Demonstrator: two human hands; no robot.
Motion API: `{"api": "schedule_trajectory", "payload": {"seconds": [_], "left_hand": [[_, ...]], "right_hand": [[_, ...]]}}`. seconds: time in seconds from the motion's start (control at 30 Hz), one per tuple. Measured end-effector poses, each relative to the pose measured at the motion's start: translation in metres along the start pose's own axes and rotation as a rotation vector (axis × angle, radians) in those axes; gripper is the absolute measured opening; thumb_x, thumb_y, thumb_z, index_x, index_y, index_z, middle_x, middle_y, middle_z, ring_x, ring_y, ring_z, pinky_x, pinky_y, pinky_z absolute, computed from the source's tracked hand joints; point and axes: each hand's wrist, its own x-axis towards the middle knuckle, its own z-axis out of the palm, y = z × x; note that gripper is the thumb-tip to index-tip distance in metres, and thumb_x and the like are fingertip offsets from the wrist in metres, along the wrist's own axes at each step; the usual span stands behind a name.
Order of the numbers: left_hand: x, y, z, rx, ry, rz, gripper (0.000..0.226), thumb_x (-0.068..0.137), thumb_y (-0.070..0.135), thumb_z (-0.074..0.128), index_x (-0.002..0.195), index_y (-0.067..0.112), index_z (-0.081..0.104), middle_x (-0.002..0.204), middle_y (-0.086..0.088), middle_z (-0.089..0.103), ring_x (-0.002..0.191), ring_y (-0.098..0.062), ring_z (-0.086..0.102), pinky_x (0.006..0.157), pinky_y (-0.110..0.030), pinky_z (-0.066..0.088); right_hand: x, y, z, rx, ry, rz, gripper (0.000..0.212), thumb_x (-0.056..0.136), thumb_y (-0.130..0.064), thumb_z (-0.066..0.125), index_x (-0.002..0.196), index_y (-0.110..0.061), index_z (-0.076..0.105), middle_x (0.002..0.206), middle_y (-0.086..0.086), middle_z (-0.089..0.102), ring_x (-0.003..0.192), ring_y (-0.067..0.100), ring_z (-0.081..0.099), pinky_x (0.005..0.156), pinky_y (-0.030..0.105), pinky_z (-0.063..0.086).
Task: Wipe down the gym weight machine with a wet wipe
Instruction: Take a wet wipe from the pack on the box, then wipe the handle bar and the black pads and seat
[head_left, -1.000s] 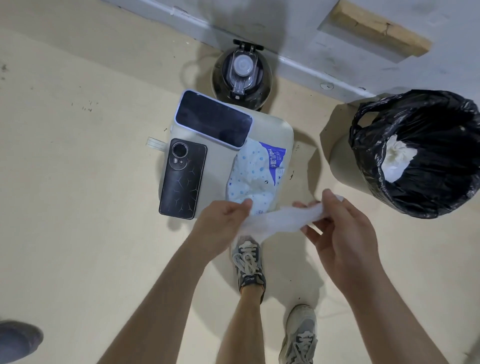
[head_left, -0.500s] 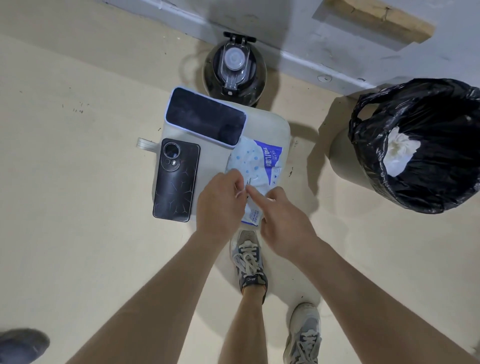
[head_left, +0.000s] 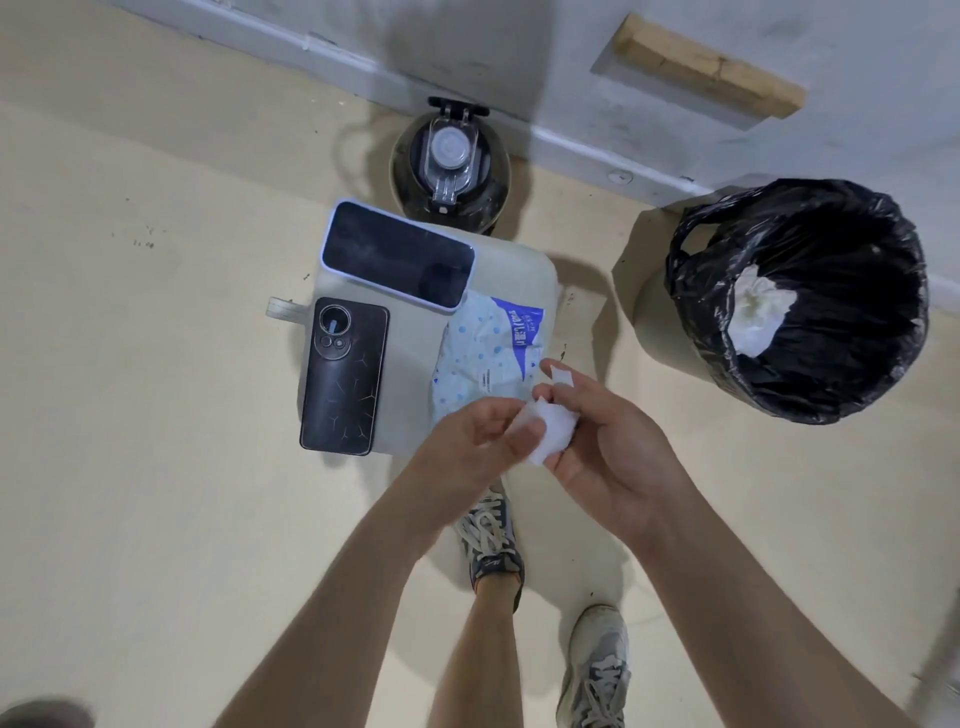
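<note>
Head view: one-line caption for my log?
Left hand and right hand bunch a wet wipe by the wipe pack on a beige pad, near a black phone and a lined bin.

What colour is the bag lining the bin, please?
The bin bag is glossy black, as the head view shows clearly.

Both hands meet over the stool's near edge: left hand (head_left: 470, 441) and right hand (head_left: 613, 441) pinch a bunched white wipe (head_left: 548, 428), the wipe packet (head_left: 483, 358) just beyond, bin (head_left: 810, 395) at right.
</note>
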Motion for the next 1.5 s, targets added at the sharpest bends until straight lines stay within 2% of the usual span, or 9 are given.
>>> {"api": "schedule_trajectory", "payload": {"seconds": [0.2,0.3,0.5,0.67,0.77,0.93,1.03,1.3,1.5], "left_hand": [[-0.035,0.016,0.008,-0.466,0.147,-0.005,0.033,0.072,0.033,0.081,0.086,0.008,0.066,0.09,-0.01,0.068,0.086,-0.021,0.062,0.088,-0.039,0.053],[-0.049,0.033,0.016,-0.556,0.242,0.084,0.019,0.075,0.022,0.069,0.087,0.008,0.065,0.087,-0.006,0.069,0.079,-0.015,0.064,0.071,-0.025,0.055],[-0.083,0.059,0.045,-0.675,0.268,0.139,0.024,0.077,0.021,0.072,0.094,0.009,0.061,0.101,-0.014,0.062,0.093,-0.024,0.061,0.087,-0.037,0.052],[-0.125,0.074,0.088,-0.719,0.177,0.151,0.014,0.086,0.017,0.066,0.083,0.016,0.053,0.081,-0.004,0.056,0.063,-0.014,0.054,0.047,-0.02,0.042],[-0.163,0.072,0.119,-0.644,0.15,0.145,0.021,0.08,0.015,0.071,0.08,0.017,0.049,0.071,0.0,0.049,0.048,-0.008,0.037,0.038,-0.017,0.027],[-0.236,0.052,0.17,-0.616,-0.002,0.168,0.032,0.063,0.011,0.079,0.076,0.016,0.05,0.075,-0.002,0.059,0.073,-0.015,0.06,0.07,-0.025,0.052],[-0.28,0.05,0.213,-0.697,-0.101,0.172,0.025,0.074,0.006,0.07,0.061,0.015,0.051,0.065,-0.001,0.057,0.065,-0.012,0.063,0.061,-0.023,0.056],[-0.384,0.025,0.344,-0.268,-0.16,0.026,0.005,0.087,0.009,0.061,0.087,0.013,0.058,0.063,0.004,0.045,0.04,-0.003,0.031,0.033,-0.013,0.022],[-0.439,0.003,0.394,0.774,-0.363,0.177,0.016,0.076,0.027,0.08,0.086,0.018,0.073,0.069,0.004,0.059,0.064,-0.012,0.052,0.066,-0.026,0.043]], "right_hand": [[-0.045,-0.01,0.005,-0.03,-0.071,-0.009,0.034,0.083,0.006,0.059,0.117,-0.002,0.06,0.106,0.018,0.071,0.09,0.026,0.071,0.068,0.03,0.059],[-0.067,-0.015,0.006,-0.351,0.045,-0.175,0.042,0.08,0.008,0.067,0.118,-0.011,0.062,0.085,0.008,0.072,0.07,0.017,0.067,0.056,0.022,0.053],[-0.124,-0.028,-0.006,-0.756,0.209,-0.467,0.017,0.081,-0.026,0.077,0.08,-0.01,0.073,0.061,0.005,0.055,0.056,0.014,0.044,0.057,0.029,0.037],[-0.191,-0.026,-0.008,-0.338,0.041,-0.415,0.015,0.09,-0.026,0.059,0.085,-0.011,0.059,0.103,0.014,0.07,0.094,0.016,0.063,0.095,0.039,0.048],[-0.232,-0.02,-0.022,-0.281,0.165,-0.549,0.018,0.098,-0.019,0.054,0.081,-0.013,0.054,0.095,0.02,0.064,0.088,0.018,0.061,0.086,0.036,0.051],[-0.314,-0.01,-0.071,-0.312,0.281,-0.808,0.026,0.094,-0.026,0.062,0.073,-0.017,0.049,0.071,0.005,0.049,0.071,0.017,0.046,0.069,0.037,0.045],[-0.372,-0.006,-0.106,-0.254,0.289,-0.849,0.023,0.094,-0.02,0.063,0.076,-0.016,0.05,0.065,-0.002,0.053,0.061,0.015,0.048,0.056,0.029,0.039],[-0.534,0.016,-0.223,-0.248,0.432,-0.755,0.023,0.097,-0.029,0.057,0.076,-0.02,0.055,0.066,-0.009,0.055,0.067,0.01,0.054,0.058,0.023,0.039],[-0.664,0.022,-0.28,-0.302,0.499,-0.804,0.021,0.1,-0.029,0.051,0.082,-0.02,0.055,0.059,-0.018,0.056,0.058,-0.003,0.055,0.054,0.012,0.041]]}}
